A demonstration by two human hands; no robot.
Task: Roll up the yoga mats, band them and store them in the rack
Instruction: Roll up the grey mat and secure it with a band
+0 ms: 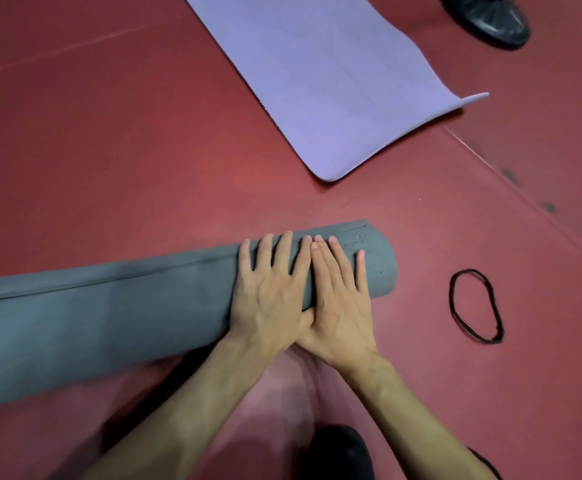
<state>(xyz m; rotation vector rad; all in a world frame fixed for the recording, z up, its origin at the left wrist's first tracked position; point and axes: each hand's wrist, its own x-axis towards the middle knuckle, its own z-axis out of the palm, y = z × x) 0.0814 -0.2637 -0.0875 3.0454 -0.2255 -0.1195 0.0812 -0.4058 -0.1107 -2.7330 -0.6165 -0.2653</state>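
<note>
A grey yoga mat [109,317] lies rolled into a thick tube across the red floor, its loose edge showing along the top. My left hand [268,289] and my right hand [338,299] press flat on the roll near its right end, side by side, fingers straight and spread, thumbs overlapping. A black elastic band [452,299] lies on the floor as a loop just right of the roll's end. A purple yoga mat [334,84] lies unrolled beyond, with its near right corner curling up.
Someone's black shoe [490,19] stands at the top right by the purple mat. A dark shape [341,452] sits at the bottom edge between my forearms. A second black band [486,462] peeks in at the bottom right. A floor seam [524,199] runs diagonally on the right.
</note>
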